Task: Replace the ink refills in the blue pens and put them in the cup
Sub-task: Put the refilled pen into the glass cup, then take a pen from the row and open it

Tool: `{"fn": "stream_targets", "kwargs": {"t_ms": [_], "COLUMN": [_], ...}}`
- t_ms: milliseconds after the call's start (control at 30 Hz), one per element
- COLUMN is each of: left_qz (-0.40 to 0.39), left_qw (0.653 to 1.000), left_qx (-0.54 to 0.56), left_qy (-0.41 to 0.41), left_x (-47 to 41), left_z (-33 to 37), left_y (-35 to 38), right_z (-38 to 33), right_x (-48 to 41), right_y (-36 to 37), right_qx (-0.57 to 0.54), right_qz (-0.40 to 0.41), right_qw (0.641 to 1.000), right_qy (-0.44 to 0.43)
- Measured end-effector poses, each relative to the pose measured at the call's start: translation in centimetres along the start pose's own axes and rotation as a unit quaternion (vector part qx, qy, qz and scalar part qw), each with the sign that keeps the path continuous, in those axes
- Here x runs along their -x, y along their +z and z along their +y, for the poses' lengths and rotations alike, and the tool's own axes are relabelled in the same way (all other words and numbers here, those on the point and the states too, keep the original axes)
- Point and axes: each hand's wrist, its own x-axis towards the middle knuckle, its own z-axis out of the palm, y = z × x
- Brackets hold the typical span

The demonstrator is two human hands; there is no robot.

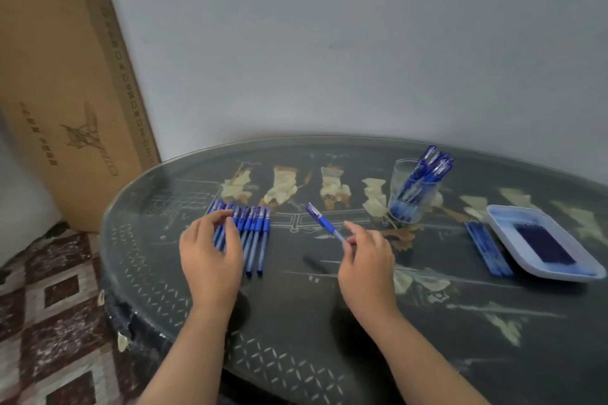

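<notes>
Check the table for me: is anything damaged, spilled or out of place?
No spill: the row of pens lies tidy and the cup stands upright. Only the table's near-left edge looks damaged, its covering chipped and peeling.

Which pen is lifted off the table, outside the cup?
The pen pinched by the right hand; the others lie in the row by the left hand or stand in the cup.
</notes>
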Motion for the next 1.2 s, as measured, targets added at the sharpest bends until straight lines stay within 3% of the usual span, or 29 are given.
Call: {"fn": "stream_targets", "kwargs": {"t_ms": [100,267,333,600,767,1033,1200], "left_qz": [-0.029,-0.241,-0.284,-0.301,-0.313,-0.354,-0.361], "left_qw": [0.998,0.963,0.948,0.942,0.936,0.92,0.92], "left_qx": [-0.006,0.091,0.122,0.149,0.161,0.163,0.154], "left_qy": [0.063,0.08,0.073,0.015,0.017,0.033,-0.011], "left_x": [1.9,6.6,8.4,9.9,9.8,9.5,9.4], "left_z": [2.4,8.4,9.7,10.1,9.9,9.7,10.2], "left_y": [1.3,6.5,8.1,10.2,10.2,10.3,10.2], "right_z": [4.4,9.7,11.2,12.9,12.1,12.7,12.4], "right_x": [0.7,0.8,0.8,0.7,0.2,0.2,0.2], "right_y": [-3.6,-7.5,-8.2,-7.7,-7.7,-7.1,-7.1], "right_qx": [0.03,0.023,-0.005,-0.069,0.008,-0.026,-0.013], "right_qz": [0.011,0.019,0.016,0.005,-0.023,-0.001,0.023], "right_qw": [0.999,0.999,1.0,0.997,0.998,0.997,0.997], "right_qy": [-0.03,-0.019,-0.013,-0.02,-0.062,-0.075,-0.074]}}
